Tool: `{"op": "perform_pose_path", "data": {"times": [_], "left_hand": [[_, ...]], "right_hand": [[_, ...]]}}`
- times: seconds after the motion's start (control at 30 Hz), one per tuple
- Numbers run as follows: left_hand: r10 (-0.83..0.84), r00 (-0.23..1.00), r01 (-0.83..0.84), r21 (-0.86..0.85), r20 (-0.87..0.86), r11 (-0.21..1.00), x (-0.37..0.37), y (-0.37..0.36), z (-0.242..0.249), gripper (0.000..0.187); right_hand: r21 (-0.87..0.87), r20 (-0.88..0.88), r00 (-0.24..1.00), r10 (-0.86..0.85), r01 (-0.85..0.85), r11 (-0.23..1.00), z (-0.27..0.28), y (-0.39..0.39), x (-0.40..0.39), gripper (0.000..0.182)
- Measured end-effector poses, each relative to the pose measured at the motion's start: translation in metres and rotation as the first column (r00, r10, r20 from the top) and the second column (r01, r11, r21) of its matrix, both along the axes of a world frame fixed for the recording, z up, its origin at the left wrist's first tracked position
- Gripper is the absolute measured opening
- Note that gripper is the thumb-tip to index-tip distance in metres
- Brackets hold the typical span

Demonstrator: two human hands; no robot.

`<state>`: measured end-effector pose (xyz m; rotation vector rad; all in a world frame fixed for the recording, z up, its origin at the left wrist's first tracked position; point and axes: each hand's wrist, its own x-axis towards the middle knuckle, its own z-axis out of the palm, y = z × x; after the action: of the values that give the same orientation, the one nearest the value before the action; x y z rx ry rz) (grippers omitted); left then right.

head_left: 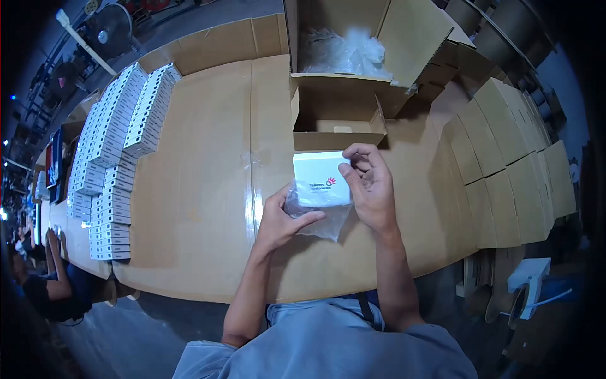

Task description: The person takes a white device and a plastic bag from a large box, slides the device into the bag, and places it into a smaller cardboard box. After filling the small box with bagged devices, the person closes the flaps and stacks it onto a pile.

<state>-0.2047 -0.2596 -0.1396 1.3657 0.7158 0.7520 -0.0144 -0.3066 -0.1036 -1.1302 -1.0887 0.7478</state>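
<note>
A white flat box-shaped item (322,165) with a red logo and dark lettering is held over the table, its lower part inside a clear plastic bag (329,228). My left hand (279,220) grips the bag and the item's lower left side, thumb across the front. At the upper right corner, my right hand (374,189) pinches the white item between thumb and bent fingers. Just beyond my hands stands a small open cardboard box (338,140); a small pale patch shows inside it.
Behind the small box, a large open carton (404,38) holds crumpled clear plastic bags (347,52). Stacked white boxes (120,120) line the left of the cardboard-covered table (202,158). Brown cartons (505,170) are piled at right. Another person's arm (58,265) shows far left.
</note>
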Motion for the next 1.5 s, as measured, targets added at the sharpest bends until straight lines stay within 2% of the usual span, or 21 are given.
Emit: {"op": "perform_pose_path", "data": {"times": [0.07, 0.1, 0.2, 0.23, 0.33, 0.37, 0.43, 0.5, 0.57, 0.63, 0.73, 0.77, 0.87, 0.9, 1.0, 1.1, 1.2, 1.23, 1.33, 1.43, 1.5], "left_hand": [[0.026, 1.000, -0.024, -0.099, 0.017, 0.995, -0.004, 0.002, -0.012, 0.035], [0.040, 0.995, -0.047, -0.079, -0.090, 0.996, -0.005, 0.005, -0.018, 0.031], [0.134, 0.991, -0.129, -0.177, 0.020, 0.976, -0.004, 0.001, -0.028, 0.032], [0.171, 0.985, -0.162, -0.221, 0.021, 0.962, -0.002, -0.001, -0.028, 0.032], [0.221, 0.975, -0.210, -0.254, 0.018, 0.944, 0.000, 0.000, -0.030, 0.031], [0.202, 0.979, -0.196, -0.235, 0.002, 0.952, -0.001, 0.001, -0.032, 0.033], [0.166, 0.986, -0.170, -0.194, -0.033, 0.966, -0.002, 0.003, -0.036, 0.035], [0.189, 0.977, -0.159, -0.252, 0.100, 0.955, 0.001, 0.004, -0.037, 0.041], [0.175, 0.965, -0.125, -0.243, 0.194, 0.962, -0.001, 0.006, -0.044, 0.052], [0.146, 0.975, -0.131, -0.101, 0.166, 0.986, -0.003, 0.010, -0.049, 0.053], [0.097, 0.991, -0.103, 0.066, 0.097, 0.992, -0.003, 0.010, -0.032, 0.055], [0.080, 0.994, -0.088, 0.114, 0.070, 0.990, -0.002, 0.009, -0.026, 0.057], [0.046, 0.995, -0.057, 0.123, 0.087, 0.991, -0.001, 0.007, -0.028, 0.061], [0.026, 0.994, -0.041, 0.146, 0.106, 0.988, -0.002, 0.007, -0.030, 0.063], [-0.005, 0.979, -0.009, 0.066, 0.202, 0.998, -0.003, 0.008, -0.033, 0.064], [-0.052, 0.969, 0.042, 0.046, 0.241, 0.998, -0.006, 0.008, -0.031, 0.065], [-0.083, 0.963, 0.063, 0.084, 0.256, 0.994, -0.011, 0.009, -0.035, 0.065], [-0.081, 0.963, 0.061, 0.085, 0.256, 0.995, -0.010, 0.009, -0.036, 0.064], [0.010, 0.949, -0.014, 0.011, 0.315, 1.000, -0.008, 0.004, -0.037, 0.060], [0.135, 0.934, -0.126, -0.047, 0.330, 0.991, -0.001, -0.003, -0.040, 0.061], [0.147, 0.940, -0.131, -0.073, 0.309, 0.989, 0.001, -0.008, -0.038, 0.061]], "right_hand": [[-0.040, -0.029, 0.999, -0.041, 0.040, 0.998, -0.008, -0.001, -0.004, 0.020], [-0.210, -0.129, 0.991, 0.030, -0.057, 0.976, -0.003, -0.007, 0.000, 0.023], [-0.086, -0.277, 0.957, 0.086, -0.114, 0.990, -0.012, -0.016, -0.003, 0.030], [-0.053, -0.216, 0.973, 0.085, -0.098, 0.994, -0.023, -0.021, 0.000, 0.037], [-0.139, -0.202, 0.969, 0.143, -0.173, 0.975, -0.042, -0.034, -0.001, 0.038], [-0.188, -0.279, 0.956, 0.088, -0.144, 0.971, -0.046, -0.035, -0.004, 0.032], [-0.171, -0.299, 0.953, 0.043, -0.097, 0.980, -0.058, -0.036, -0.005, 0.025], [-0.148, -0.348, 0.937, 0.012, -0.068, 0.987, -0.056, -0.035, -0.006, 0.012], [-0.090, -0.257, 0.966, 0.035, -0.060, 0.994, -0.055, -0.035, -0.005, 0.010], [-0.077, -0.148, 0.988, 0.054, -0.066, 0.995, -0.048, -0.037, 0.000, 0.007], [-0.053, -0.188, 0.979, 0.080, -0.091, 0.994, -0.039, -0.036, 0.005, 0.007], [0.000, -0.052, 0.995, 0.090, -0.090, 0.996, -0.043, -0.035, 0.010, 0.008], [0.031, -0.086, 0.985, 0.147, -0.145, 0.989, -0.040, -0.035, 0.012, 0.010], [0.022, -0.196, 0.969, 0.152, -0.151, 0.988, -0.039, -0.036, 0.012, 0.010], [-0.025, 0.074, 0.989, 0.125, -0.123, 0.992, -0.031, -0.037, 0.021, 0.010], [-0.116, 0.207, 0.958, 0.199, -0.178, 0.977, -0.020, -0.038, 0.026, 0.011], [-0.174, 0.206, 0.953, 0.220, -0.186, 0.967, -0.011, -0.039, 0.027, 0.010], [-0.168, 0.279, 0.928, 0.248, -0.207, 0.964, -0.012, -0.040, 0.030, 0.014], [-0.100, -0.065, 0.980, 0.189, -0.195, 0.976, -0.027, -0.036, 0.021, 0.023], [0.041, -0.224, 0.965, 0.135, -0.128, 0.991, -0.020, -0.034, -0.002, 0.036], [-0.148, -0.052, 0.996, 0.071, -0.078, 0.986, -0.025, -0.036, -0.011, 0.039]]}}
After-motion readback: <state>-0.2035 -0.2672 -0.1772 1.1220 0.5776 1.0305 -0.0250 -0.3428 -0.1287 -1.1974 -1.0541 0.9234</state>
